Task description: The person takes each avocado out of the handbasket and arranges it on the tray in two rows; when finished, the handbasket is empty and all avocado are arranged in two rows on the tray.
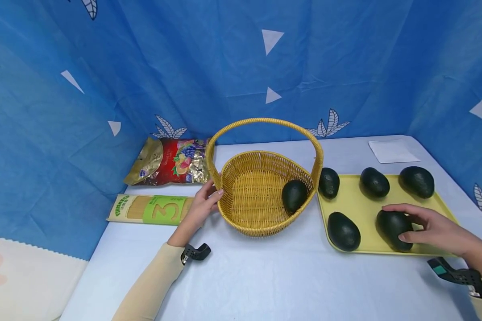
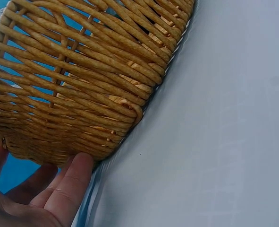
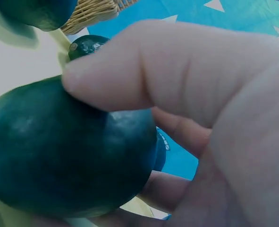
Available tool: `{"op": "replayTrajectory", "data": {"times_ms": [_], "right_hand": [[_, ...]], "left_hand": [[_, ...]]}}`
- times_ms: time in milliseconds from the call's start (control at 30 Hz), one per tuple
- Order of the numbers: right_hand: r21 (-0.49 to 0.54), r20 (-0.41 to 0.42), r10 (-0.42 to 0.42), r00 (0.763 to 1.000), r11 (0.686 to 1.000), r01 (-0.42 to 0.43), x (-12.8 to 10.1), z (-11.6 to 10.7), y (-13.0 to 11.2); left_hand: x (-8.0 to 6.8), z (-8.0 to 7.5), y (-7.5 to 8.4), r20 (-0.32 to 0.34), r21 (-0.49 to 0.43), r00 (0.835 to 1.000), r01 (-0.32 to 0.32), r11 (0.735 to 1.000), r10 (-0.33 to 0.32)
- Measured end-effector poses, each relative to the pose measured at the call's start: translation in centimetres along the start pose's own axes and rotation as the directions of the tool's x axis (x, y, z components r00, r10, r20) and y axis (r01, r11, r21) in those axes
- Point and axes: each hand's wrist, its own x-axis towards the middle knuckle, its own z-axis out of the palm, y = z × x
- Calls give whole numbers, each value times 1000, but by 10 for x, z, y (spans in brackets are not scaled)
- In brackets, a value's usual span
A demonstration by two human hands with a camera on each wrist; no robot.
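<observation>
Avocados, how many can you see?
6. One avocado lies in the basket. Five sit on the yellow tray: three along the back, one front left, and one gripped by the right hand.

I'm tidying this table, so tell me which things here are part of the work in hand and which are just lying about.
In use: right hand gripping an avocado, yellow tray with four other avocados, basket holding one avocado, left hand at its rim.

Lying about: candy bag, spaghetti pack, white paper.

Both my arms reach forward, sleeves to the wrists.
My left hand [image 1: 202, 203] rests with straight fingers; my right hand [image 1: 434, 229] has fingers curled in a grip.
</observation>
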Motion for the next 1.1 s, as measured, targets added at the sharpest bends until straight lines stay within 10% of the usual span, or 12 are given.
{"op": "replayTrajectory", "data": {"times_ms": [1100], "right_hand": [[102, 64, -106, 992, 990, 99, 12, 9, -14]], "left_hand": [[0, 0, -1, -1, 0, 1000, 3, 1000, -3]]}}
